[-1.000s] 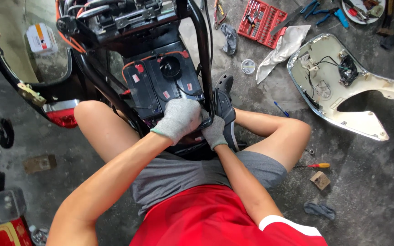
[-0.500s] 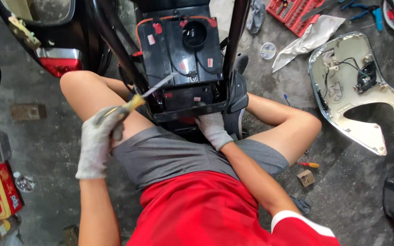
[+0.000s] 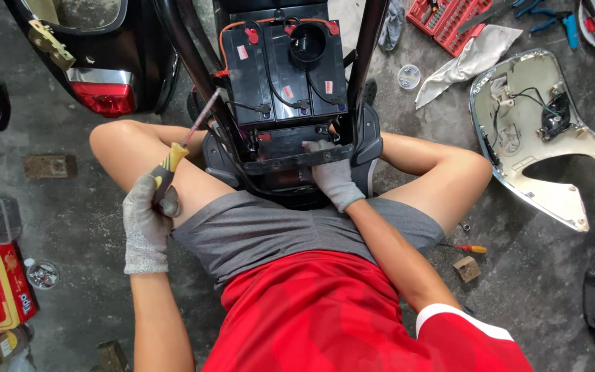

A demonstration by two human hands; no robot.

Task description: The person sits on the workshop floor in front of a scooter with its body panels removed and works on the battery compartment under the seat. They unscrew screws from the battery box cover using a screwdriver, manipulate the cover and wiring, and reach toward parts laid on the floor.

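Left hand [image 3: 147,224] fingers curled around yellow-handled screwdriver [image 3: 186,142], tip toward 1 o'clock | right hand [image 3: 333,176] fingers wrapped on bracket [image 3: 297,160] under battery pack [image 3: 285,72], 12 o'clock | risk: metal shaft bridging red-capped terminals [image 3: 251,34], likely shorting.

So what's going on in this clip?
A person in a red shirt sits on a concrete floor with legs either side of a stripped scooter frame. The gloved left hand holds a yellow-handled screwdriver, tip raised toward the frame. The gloved right hand rests on the black bracket below the batteries. A removed white body panel lies nearby.
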